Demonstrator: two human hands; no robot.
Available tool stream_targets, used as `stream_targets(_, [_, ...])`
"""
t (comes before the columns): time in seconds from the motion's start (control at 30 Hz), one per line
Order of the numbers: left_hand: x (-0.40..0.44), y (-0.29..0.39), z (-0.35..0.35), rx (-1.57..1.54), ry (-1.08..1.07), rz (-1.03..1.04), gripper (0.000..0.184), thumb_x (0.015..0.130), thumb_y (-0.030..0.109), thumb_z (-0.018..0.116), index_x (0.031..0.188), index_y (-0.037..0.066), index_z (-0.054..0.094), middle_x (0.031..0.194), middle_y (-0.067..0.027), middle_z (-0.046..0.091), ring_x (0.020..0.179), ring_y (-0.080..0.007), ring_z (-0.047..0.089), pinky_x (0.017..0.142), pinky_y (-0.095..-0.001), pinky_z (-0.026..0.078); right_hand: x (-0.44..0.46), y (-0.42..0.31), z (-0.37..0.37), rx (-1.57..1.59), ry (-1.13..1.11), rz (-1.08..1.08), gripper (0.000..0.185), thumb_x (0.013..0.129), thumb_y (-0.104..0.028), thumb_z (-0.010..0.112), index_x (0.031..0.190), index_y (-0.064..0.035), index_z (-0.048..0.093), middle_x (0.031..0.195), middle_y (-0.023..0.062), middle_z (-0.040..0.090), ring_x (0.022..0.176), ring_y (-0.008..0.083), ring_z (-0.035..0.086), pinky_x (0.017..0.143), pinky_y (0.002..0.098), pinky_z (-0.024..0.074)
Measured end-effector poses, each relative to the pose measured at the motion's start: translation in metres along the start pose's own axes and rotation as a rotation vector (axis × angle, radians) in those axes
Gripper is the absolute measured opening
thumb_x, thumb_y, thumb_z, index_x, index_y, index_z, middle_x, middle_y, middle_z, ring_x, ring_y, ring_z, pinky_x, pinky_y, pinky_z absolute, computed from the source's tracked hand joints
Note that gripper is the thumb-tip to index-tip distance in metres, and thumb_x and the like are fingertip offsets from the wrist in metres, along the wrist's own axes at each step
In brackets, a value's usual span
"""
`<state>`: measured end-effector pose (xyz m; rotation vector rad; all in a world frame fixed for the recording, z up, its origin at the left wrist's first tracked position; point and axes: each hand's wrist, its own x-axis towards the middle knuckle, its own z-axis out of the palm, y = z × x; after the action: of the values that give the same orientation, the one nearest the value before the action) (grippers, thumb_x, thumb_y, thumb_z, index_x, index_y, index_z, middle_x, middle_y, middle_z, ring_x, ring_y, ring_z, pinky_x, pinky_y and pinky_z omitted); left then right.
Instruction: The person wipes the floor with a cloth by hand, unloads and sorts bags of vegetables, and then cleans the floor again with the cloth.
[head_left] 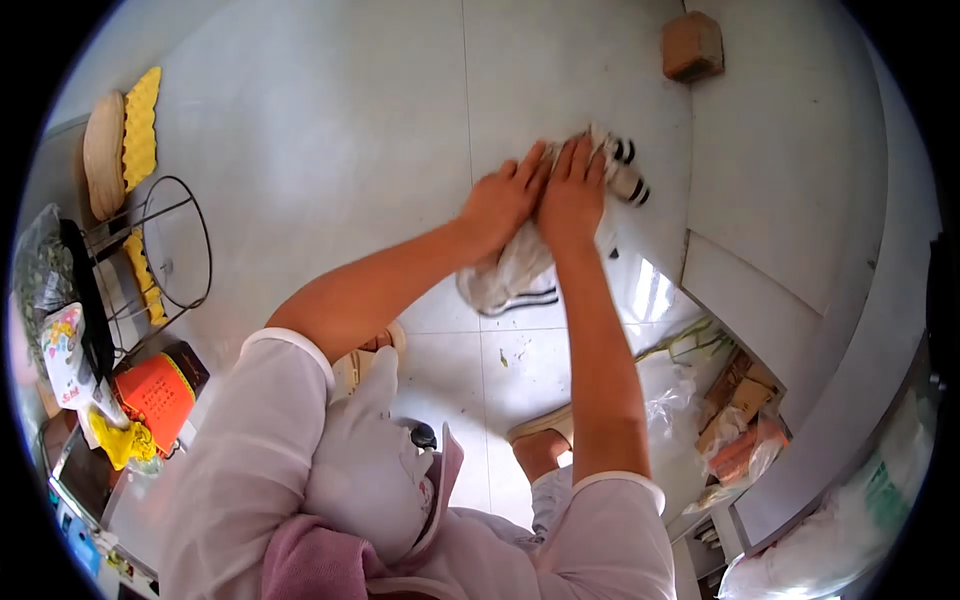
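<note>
A whitish cloth with dark stripes (pixel 520 270) lies bunched on the pale tiled floor (pixel 330 130). Both hands press on it, side by side and touching near the thumbs. My left hand (pixel 502 203) rests at the cloth's left edge with its fingers extended up and to the right. On the cloth's upper part, my right hand (pixel 573 195) lies with its fingers stretched forward. Striped ends of the cloth stick out to the right of my right hand. The palms and what is under them are hidden.
A brown block (pixel 692 47) stands by the right wall. At the left are a black wire rack (pixel 210 245), yellow wavy foam (pixel 141 130) and a red box (pixel 158 395). Plastic bags and cardboard (pixel 745 400) lie at the lower right, near green stalks (pixel 690 340).
</note>
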<state>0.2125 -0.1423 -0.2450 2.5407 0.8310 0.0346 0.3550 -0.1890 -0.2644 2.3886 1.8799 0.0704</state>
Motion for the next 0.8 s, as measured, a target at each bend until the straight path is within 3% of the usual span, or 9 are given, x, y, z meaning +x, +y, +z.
stream_targets(0.13, [0.117, -0.026, -0.019, 0.137, 0.070, -0.099, 0.063, 0.082, 0.008, 0.064, 0.142, 0.003, 0.047, 0.159, -0.0134, 0.035, 0.117, -0.0317, 0.057, 0.083, -0.0395, 0.059, 0.124, 0.041, 0.045, -0.110, 0.055, 0.005, 0.058, 0.096, -0.026, 0.057, 0.146, 0.0020, 0.046, 0.150, 0.0178, 0.047, 0.134, 0.0394, 0.045, 0.111, 0.0440, 0.0403])
stream_targets(0.27, [0.173, -0.036, -0.042, 0.119, 0.033, -0.176, 0.054, 0.087, 0.010, 0.063, 0.140, 0.006, 0.051, 0.158, -0.0103, 0.037, 0.120, -0.0320, 0.057, 0.084, -0.0406, 0.059, 0.184, 0.053, 0.013, 0.023, -0.074, 0.133, 0.057, 0.097, -0.025, 0.057, 0.146, 0.0003, 0.045, 0.148, 0.0172, 0.049, 0.131, 0.0387, 0.048, 0.108, 0.0431, 0.0437])
stream_targets(0.37, [0.169, -0.032, -0.050, 0.060, 0.028, -0.166, 0.054, 0.087, 0.009, 0.062, 0.140, 0.005, 0.050, 0.159, -0.0106, 0.036, 0.120, -0.0335, 0.057, 0.086, -0.0415, 0.059, 0.168, 0.062, 0.009, 0.145, 0.078, 0.039, 0.055, 0.095, -0.023, 0.059, 0.144, 0.0005, 0.047, 0.148, 0.0174, 0.048, 0.129, 0.0383, 0.049, 0.108, 0.0424, 0.0440])
stream_targets(0.43, [0.152, -0.036, -0.035, 0.052, 0.088, -0.110, 0.055, 0.087, 0.008, 0.062, 0.141, 0.005, 0.049, 0.160, -0.0111, 0.034, 0.119, -0.0345, 0.057, 0.088, -0.0423, 0.058, 0.140, 0.051, -0.014, 0.247, -0.018, 0.096, 0.054, 0.092, -0.021, 0.062, 0.140, 0.0027, 0.050, 0.148, 0.0198, 0.048, 0.128, 0.0381, 0.050, 0.109, 0.0420, 0.0427])
stream_targets(0.53, [0.093, -0.024, -0.044, 0.023, 0.015, -0.016, 0.062, 0.086, 0.006, 0.060, 0.146, 0.005, 0.045, 0.161, -0.0127, 0.033, 0.115, -0.0363, 0.058, 0.089, -0.0432, 0.057, 0.084, 0.031, -0.021, 0.123, -0.007, -0.007, 0.055, 0.090, -0.021, 0.064, 0.136, 0.0057, 0.053, 0.145, 0.0236, 0.050, 0.130, 0.0375, 0.049, 0.112, 0.0416, 0.0383])
stream_targets(0.6, [0.069, -0.022, -0.031, -0.083, -0.008, -0.046, 0.063, 0.086, 0.008, 0.061, 0.147, 0.005, 0.044, 0.161, -0.0136, 0.032, 0.114, -0.0358, 0.058, 0.086, -0.0422, 0.058, 0.057, 0.015, -0.026, 0.136, -0.032, 0.050, 0.057, 0.090, -0.020, 0.063, 0.140, 0.0052, 0.051, 0.145, 0.0222, 0.050, 0.131, 0.0378, 0.048, 0.113, 0.0405, 0.0374])
stream_targets(0.7, [0.079, -0.027, -0.017, 0.009, 0.012, -0.027, 0.062, 0.087, 0.009, 0.061, 0.147, 0.004, 0.044, 0.162, -0.0141, 0.031, 0.113, -0.0350, 0.059, 0.083, -0.0409, 0.060, 0.067, 0.014, -0.024, -0.002, -0.046, -0.016, 0.058, 0.092, -0.019, 0.061, 0.143, 0.0055, 0.048, 0.150, 0.0203, 0.047, 0.130, 0.0377, 0.048, 0.112, 0.0402, 0.0392])
stream_targets(0.8, [0.101, -0.028, -0.020, 0.064, 0.041, -0.037, 0.061, 0.087, 0.009, 0.060, 0.146, 0.003, 0.045, 0.162, -0.0144, 0.031, 0.114, -0.0339, 0.059, 0.081, -0.0397, 0.060, 0.096, 0.024, 0.003, 0.040, 0.058, 0.073, 0.056, 0.093, -0.019, 0.060, 0.143, 0.0047, 0.049, 0.152, 0.0180, 0.045, 0.131, 0.0378, 0.048, 0.111, 0.0405, 0.0412])
